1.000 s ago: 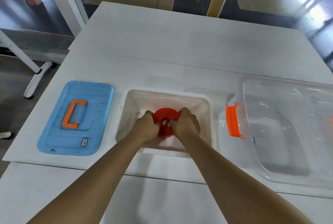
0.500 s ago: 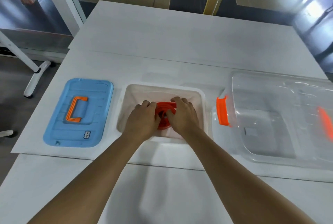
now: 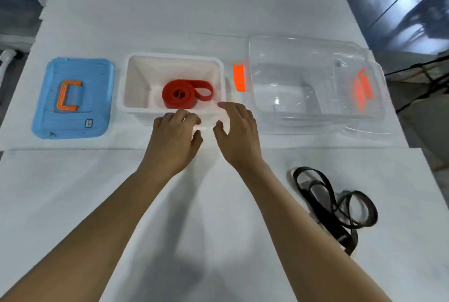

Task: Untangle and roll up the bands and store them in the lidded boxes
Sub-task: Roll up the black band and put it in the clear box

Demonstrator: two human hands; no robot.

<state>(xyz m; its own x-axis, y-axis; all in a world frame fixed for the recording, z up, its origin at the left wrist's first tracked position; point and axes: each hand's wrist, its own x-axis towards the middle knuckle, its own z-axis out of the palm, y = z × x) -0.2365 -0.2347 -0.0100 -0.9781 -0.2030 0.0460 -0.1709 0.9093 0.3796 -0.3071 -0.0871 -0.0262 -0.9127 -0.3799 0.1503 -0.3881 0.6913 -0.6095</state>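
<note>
- Red band (image 3: 182, 93) sits coiled in the white box (image 3: 136, 109), but one loop pokes out toward the right wall. Nothing pins it, so the coil may spring loose and fill the box unevenly.
- Left hand (image 3: 176, 131) hovers at the near rim of the white box, fingers loosely bent, holding nothing. Right hand (image 3: 237, 129) beside it, fingers spread, also holding nothing.
- Blue lid (image 3: 73, 98) lies flat on the table (image 3: 218, 204), left of the white box. If it goes on while that loop sticks up, the band could get pinched under the rim and the lid may not seat.
- Black band (image 3: 332, 206) lies in a knotted heap on the table near the right forearm. A careless sweep of that arm could drag it, or tighten the tangle.
- Clear box (image 3: 315, 87) stands open on the right, looks light; a knock could slide it toward the table edge.
</note>
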